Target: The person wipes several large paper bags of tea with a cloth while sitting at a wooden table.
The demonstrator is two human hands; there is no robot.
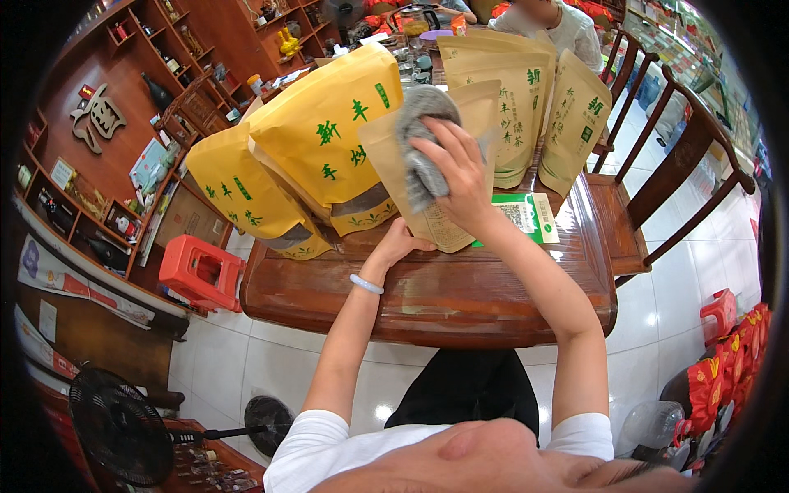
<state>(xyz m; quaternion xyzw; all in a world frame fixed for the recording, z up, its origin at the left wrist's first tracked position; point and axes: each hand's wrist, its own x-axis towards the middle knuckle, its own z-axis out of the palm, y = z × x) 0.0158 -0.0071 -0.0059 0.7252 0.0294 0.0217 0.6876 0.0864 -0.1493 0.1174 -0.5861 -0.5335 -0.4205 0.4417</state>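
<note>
My right hand (pixel 453 166) presses a grey cloth (pixel 425 142) against the face of a brown kraft-paper pouch (pixel 453 231) that stands upright on the polished wooden table. Down at the same pouch's lower left, my left hand (pixel 400 243) rests with its thumb at the bottom edge; its far fingers are hidden behind the pouch. Left of it stand a large yellow pouch (pixel 290 123) and a smaller yellow pouch (pixel 222 166), both with green lettering. Behind and to the right are more kraft pouches (pixel 524 80), one (pixel 576 117) at the right end.
A green and white printed card (pixel 545 219) lies on the wooden table (pixel 468 302) by the pouch. Wooden chairs (pixel 672 148) stand at the right, a red plastic stool (pixel 200 271) at the left. A person in a light shirt (pixel 579 37) sits beyond the pouches. A black fan (pixel 120 425) is at lower left.
</note>
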